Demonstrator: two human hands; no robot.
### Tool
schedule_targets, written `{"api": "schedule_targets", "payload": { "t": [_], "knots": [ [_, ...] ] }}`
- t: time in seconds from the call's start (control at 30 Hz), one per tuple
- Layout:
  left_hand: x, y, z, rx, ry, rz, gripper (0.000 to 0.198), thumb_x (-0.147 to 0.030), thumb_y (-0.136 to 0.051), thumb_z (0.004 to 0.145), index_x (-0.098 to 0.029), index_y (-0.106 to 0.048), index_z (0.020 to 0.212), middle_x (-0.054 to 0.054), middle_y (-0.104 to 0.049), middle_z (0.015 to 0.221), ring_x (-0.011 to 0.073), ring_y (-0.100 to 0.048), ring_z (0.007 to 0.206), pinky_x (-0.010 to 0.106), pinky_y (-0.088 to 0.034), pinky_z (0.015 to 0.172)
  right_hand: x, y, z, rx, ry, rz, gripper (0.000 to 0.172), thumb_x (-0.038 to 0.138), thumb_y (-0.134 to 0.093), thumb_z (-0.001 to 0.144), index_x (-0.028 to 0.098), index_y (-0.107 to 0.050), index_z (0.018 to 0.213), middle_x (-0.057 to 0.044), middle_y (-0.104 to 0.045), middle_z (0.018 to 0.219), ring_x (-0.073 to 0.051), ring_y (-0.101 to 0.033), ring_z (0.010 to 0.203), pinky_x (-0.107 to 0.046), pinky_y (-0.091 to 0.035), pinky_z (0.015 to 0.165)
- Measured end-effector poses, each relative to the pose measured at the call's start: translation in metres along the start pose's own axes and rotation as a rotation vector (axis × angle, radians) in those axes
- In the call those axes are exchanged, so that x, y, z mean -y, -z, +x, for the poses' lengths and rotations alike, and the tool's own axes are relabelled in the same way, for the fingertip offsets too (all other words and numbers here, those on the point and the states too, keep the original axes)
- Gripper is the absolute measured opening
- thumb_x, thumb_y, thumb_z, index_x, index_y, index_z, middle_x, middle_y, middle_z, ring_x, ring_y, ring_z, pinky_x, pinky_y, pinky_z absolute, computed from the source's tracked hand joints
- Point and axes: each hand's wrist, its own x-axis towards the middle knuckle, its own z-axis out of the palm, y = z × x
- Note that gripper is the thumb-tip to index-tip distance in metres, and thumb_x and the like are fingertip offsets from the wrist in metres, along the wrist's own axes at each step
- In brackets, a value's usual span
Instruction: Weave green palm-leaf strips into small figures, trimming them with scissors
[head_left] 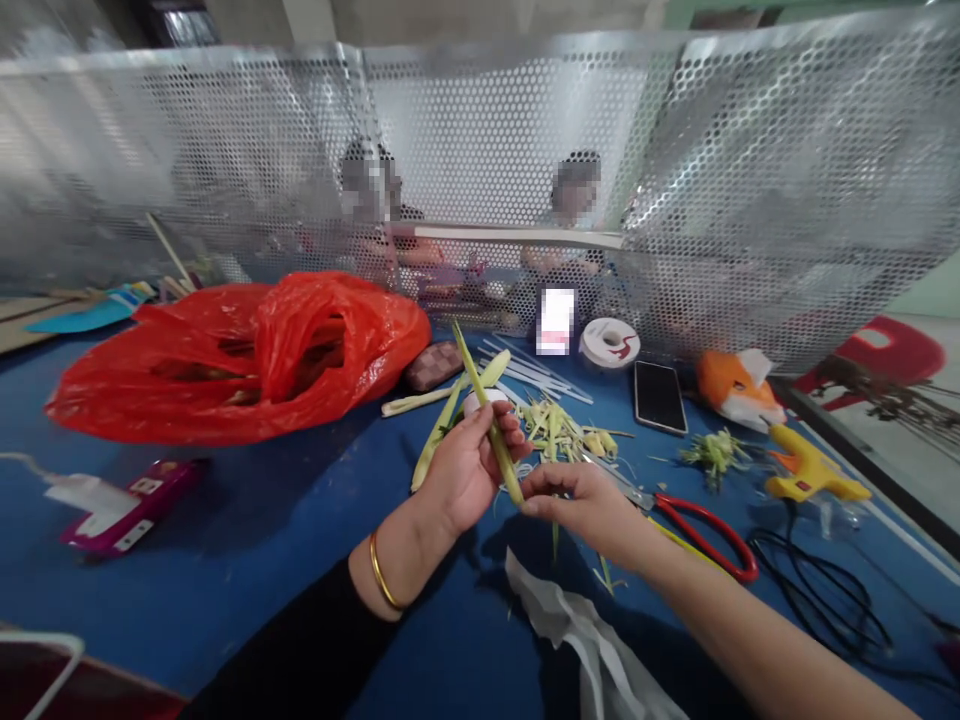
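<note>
My left hand (471, 470) is closed around a long yellow-green plant stalk (504, 462), which slants up and away to a thin tip. At the stalk's lower end, the thumb and fingers of my right hand (564, 495) pinch it. Behind my left hand lie more pale stalks (433, 450) on the blue table. A heap of green-yellow trimmings (556, 428) sits just beyond my right hand. Scissors with red handles (709, 535) lie beside my right wrist, partly hidden by it.
A red plastic bag (247, 360) fills the left side. A white ribbon spool (609, 343), a phone (660, 396), an orange tissue pack (739, 388) and a yellow glue gun (814, 470) are on the right. A perforated metal screen (480, 120) stands behind, with people beyond it.
</note>
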Motion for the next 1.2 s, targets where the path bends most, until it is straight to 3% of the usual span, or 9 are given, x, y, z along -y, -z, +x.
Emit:
{"api": "schedule_targets", "payload": {
  "t": [0.17, 0.53, 0.7, 0.8, 0.93, 1.0, 1.07, 1.13, 1.2],
  "knots": [
    [0.004, 0.001, 0.001, -0.007, -0.005, 0.018, 0.015, -0.018, -0.051, 0.093, -0.011, -0.065, 0.09, 0.001, -0.062, 0.069, 0.0094, -0.062, 0.058, 0.025, -0.058, 0.066, 0.0, -0.01, -0.004, -0.056, -0.032, 0.01, 0.011, 0.028, -0.066, 0.074, 0.019, -0.069, 0.07, 0.001, -0.067, 0.067, -0.015, -0.057, 0.066, -0.027, -0.043, 0.067],
    [0.007, 0.0, -0.002, 0.009, -0.012, 0.074, 0.017, -0.019, -0.051, 0.093, -0.01, -0.065, 0.096, 0.002, -0.061, 0.072, 0.0096, -0.06, 0.06, 0.024, -0.055, 0.062, -0.01, -0.019, -0.006, -0.085, 0.022, -0.068, 0.029, 0.035, -0.056, 0.084, 0.017, -0.06, 0.06, 0.002, -0.056, 0.058, -0.012, -0.047, 0.058, -0.026, -0.036, 0.058],
    [-0.001, 0.002, 0.0, 0.011, -0.105, 0.033, 0.026, -0.034, -0.052, 0.094, -0.011, -0.064, 0.099, 0.0, -0.056, 0.07, 0.0072, -0.053, 0.054, 0.02, -0.048, 0.053, -0.012, -0.028, -0.007, -0.048, 0.008, -0.07, 0.027, 0.033, -0.057, 0.082, 0.017, -0.06, 0.06, 0.002, -0.056, 0.057, -0.012, -0.049, 0.057, -0.025, -0.036, 0.057],
    [-0.004, 0.003, 0.001, 0.041, -0.092, -0.005, 0.026, -0.034, -0.049, 0.095, -0.011, -0.062, 0.093, -0.003, -0.05, 0.064, 0.0043, -0.044, 0.047, 0.016, -0.04, 0.045, -0.012, -0.03, -0.008, -0.017, 0.011, -0.091, 0.027, 0.032, -0.057, 0.084, 0.018, -0.062, 0.062, 0.001, -0.061, 0.059, -0.014, -0.053, 0.059, -0.026, -0.039, 0.058],
    [-0.009, 0.003, 0.002, -0.005, -0.075, 0.035, 0.023, -0.026, -0.047, 0.097, -0.011, -0.059, 0.084, -0.007, -0.038, 0.056, 0.0014, -0.03, 0.038, 0.013, -0.024, 0.035, -0.005, -0.005, -0.006, -0.004, 0.199, -0.296, 0.02, 0.031, -0.056, 0.088, 0.021, -0.071, 0.082, -0.003, -0.072, 0.081, -0.018, -0.064, 0.078, -0.029, -0.045, 0.072],
    [-0.011, 0.004, 0.003, -0.043, -0.079, 0.074, 0.021, -0.024, -0.047, 0.096, -0.011, -0.058, 0.083, -0.008, -0.037, 0.055, 0.0011, -0.028, 0.037, 0.013, -0.022, 0.034, -0.002, 0.019, -0.003, -0.154, 0.268, -0.478, 0.02, 0.029, -0.053, 0.09, 0.021, -0.071, 0.086, -0.004, -0.071, 0.084, -0.019, -0.064, 0.08, -0.03, -0.045, 0.074],
    [-0.012, 0.005, 0.005, -0.074, -0.066, 0.106, 0.021, -0.023, -0.047, 0.096, -0.012, -0.057, 0.083, -0.008, -0.037, 0.055, 0.0009, -0.028, 0.036, 0.013, -0.021, 0.034, -0.001, 0.044, -0.001, -0.285, 0.239, -0.686, 0.018, 0.024, -0.053, 0.09, 0.02, -0.071, 0.088, -0.006, -0.071, 0.09, -0.021, -0.064, 0.082, -0.03, -0.044, 0.072],
    [-0.01, 0.006, 0.006, -0.097, -0.039, 0.135, 0.021, -0.023, -0.047, 0.096, -0.012, -0.057, 0.082, -0.008, -0.037, 0.055, 0.0007, -0.028, 0.036, 0.013, -0.021, 0.034, -0.003, 0.061, 0.001, -0.244, 0.205, -0.923, 0.018, 0.017, -0.053, 0.089, 0.02, -0.071, 0.09, -0.006, -0.071, 0.091, -0.021, -0.064, 0.081, -0.031, -0.042, 0.071],
    [-0.007, 0.007, 0.006, -0.108, -0.015, 0.159, 0.02, -0.022, -0.047, 0.096, -0.012, -0.057, 0.082, -0.008, -0.037, 0.055, 0.0007, -0.029, 0.036, 0.013, -0.02, 0.033, -0.008, 0.066, 0.003, -0.07, 0.224, -1.095, 0.023, 0.008, -0.053, 0.085, 0.021, -0.071, 0.092, -0.006, -0.069, 0.092, -0.021, -0.063, 0.08, -0.031, -0.039, 0.071]
  ]
}}
